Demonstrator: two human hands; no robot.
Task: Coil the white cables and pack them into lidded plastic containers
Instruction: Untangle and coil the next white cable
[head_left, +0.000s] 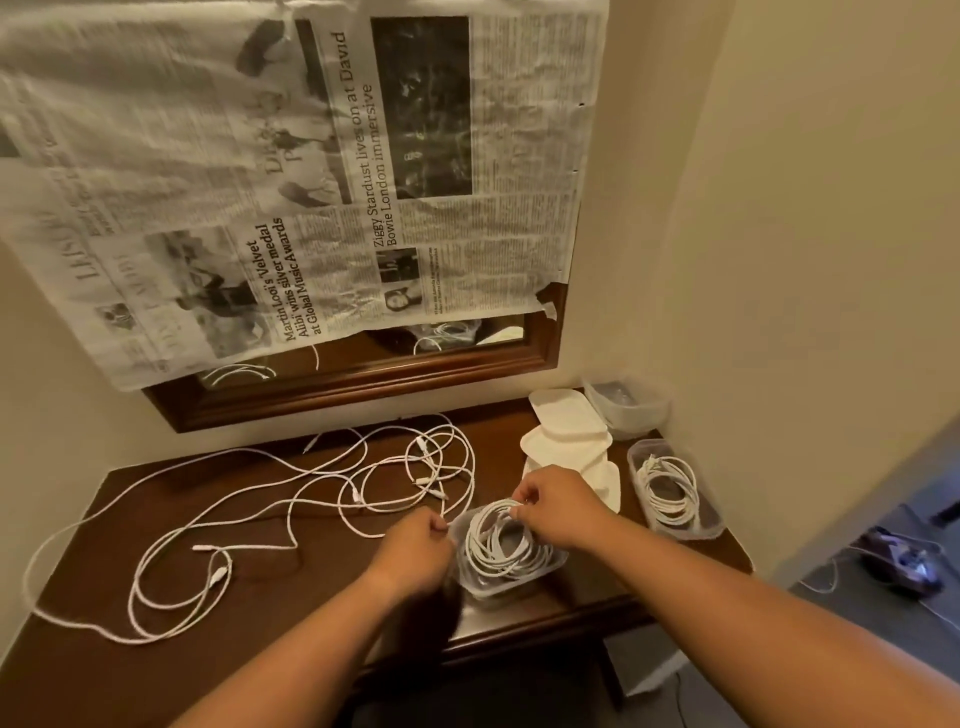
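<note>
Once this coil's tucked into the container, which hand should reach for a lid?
Right. The right hand pinches the coil at its far edge, just in front of the white lids. The left hand sits at the left rim of the container, on the side away from them.

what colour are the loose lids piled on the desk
White, plain with no pattern. The lids show best in the head view, the only one here.
</note>
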